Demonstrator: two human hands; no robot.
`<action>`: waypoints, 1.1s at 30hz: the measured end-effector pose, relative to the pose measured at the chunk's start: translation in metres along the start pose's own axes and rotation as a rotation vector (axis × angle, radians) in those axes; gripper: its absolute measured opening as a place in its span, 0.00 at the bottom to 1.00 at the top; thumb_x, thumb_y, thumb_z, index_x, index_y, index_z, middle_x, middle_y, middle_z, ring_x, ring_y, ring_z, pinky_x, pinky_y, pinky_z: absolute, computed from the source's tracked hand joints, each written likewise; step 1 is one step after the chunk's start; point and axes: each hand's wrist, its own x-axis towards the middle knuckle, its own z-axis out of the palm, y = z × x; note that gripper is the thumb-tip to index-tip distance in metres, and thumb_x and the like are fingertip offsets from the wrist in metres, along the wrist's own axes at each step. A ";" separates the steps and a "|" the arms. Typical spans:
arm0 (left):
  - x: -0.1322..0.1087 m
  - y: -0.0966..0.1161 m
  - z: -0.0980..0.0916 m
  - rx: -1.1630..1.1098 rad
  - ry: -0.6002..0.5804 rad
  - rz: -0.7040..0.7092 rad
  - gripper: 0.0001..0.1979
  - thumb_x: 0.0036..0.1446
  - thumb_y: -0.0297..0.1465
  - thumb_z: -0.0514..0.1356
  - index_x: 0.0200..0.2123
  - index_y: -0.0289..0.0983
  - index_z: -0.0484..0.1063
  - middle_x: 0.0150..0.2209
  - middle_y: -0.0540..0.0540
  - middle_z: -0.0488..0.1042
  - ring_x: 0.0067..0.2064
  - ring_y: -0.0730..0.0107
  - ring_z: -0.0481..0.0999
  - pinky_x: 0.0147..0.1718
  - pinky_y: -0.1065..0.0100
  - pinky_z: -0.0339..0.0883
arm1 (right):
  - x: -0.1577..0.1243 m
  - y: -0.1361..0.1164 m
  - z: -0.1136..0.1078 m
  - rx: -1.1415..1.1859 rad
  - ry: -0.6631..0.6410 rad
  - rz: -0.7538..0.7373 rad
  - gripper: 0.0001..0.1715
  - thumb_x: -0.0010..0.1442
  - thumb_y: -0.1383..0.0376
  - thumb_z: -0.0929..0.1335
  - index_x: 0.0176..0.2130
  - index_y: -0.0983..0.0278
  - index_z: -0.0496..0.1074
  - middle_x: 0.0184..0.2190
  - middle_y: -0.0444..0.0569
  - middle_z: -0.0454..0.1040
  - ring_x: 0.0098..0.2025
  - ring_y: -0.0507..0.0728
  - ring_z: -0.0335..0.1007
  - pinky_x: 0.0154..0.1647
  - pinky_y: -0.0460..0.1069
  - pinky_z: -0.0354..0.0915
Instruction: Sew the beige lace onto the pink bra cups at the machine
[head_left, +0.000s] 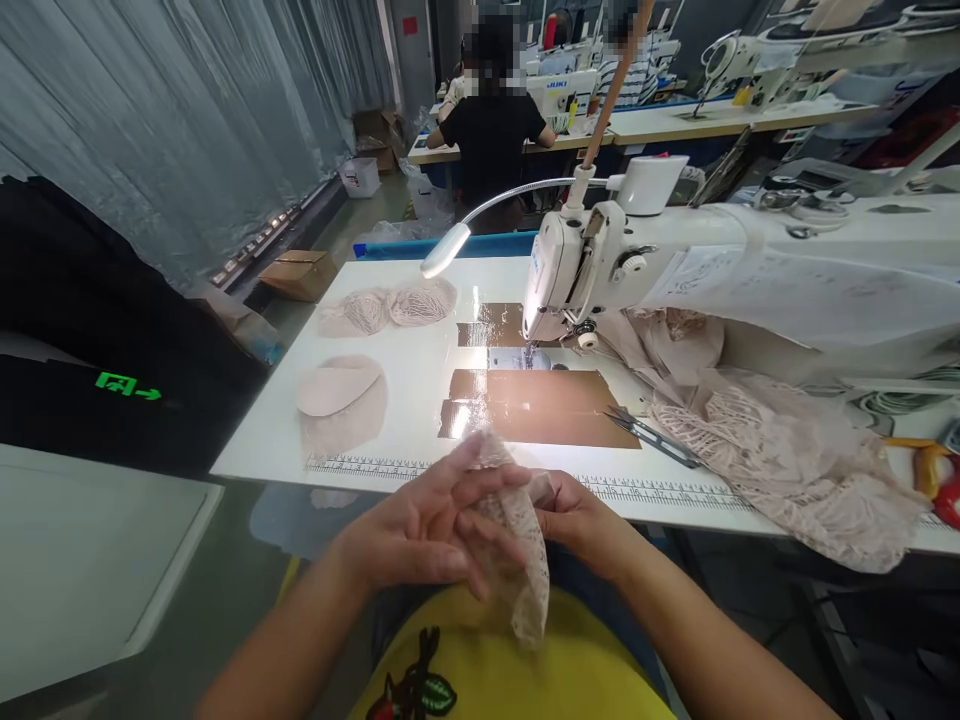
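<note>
Lace piece [531,575] hung between the two hands, below the desk [409,400]. The right hand [581,515] pinched its edge; the left hand [420,535] spread its fingers loosely against it, though whether they gripped could not be told. So slack a hold seemed likely to let it slip or fold; dragged across the snips [656,438] beyond the right hand, it might have snagged.
</note>
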 end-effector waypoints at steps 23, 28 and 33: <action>0.026 0.022 -0.015 1.130 0.155 0.260 0.12 0.58 0.21 0.56 0.43 0.37 0.73 0.37 0.43 0.76 0.40 0.68 0.75 0.39 0.67 0.70 | -0.007 -0.011 -0.002 0.195 -0.109 0.032 0.14 0.51 0.60 0.74 0.33 0.68 0.71 0.25 0.43 0.69 0.26 0.48 0.62 0.29 0.44 0.58; 0.019 0.038 -0.001 1.259 -0.026 0.165 0.22 0.57 0.20 0.53 0.54 0.38 0.65 0.54 0.37 0.68 0.55 0.59 0.68 0.50 0.61 0.68 | -0.008 -0.013 -0.004 0.175 -0.014 0.009 0.16 0.52 0.60 0.74 0.36 0.67 0.71 0.28 0.44 0.72 0.28 0.49 0.65 0.30 0.44 0.61; 0.022 0.025 -0.008 1.460 -0.030 0.168 0.24 0.58 0.21 0.53 0.58 0.38 0.62 0.60 0.35 0.62 0.61 0.56 0.62 0.55 0.56 0.63 | -0.007 -0.011 -0.005 0.237 -0.007 0.006 0.19 0.49 0.60 0.75 0.38 0.67 0.71 0.27 0.44 0.73 0.28 0.50 0.67 0.32 0.45 0.63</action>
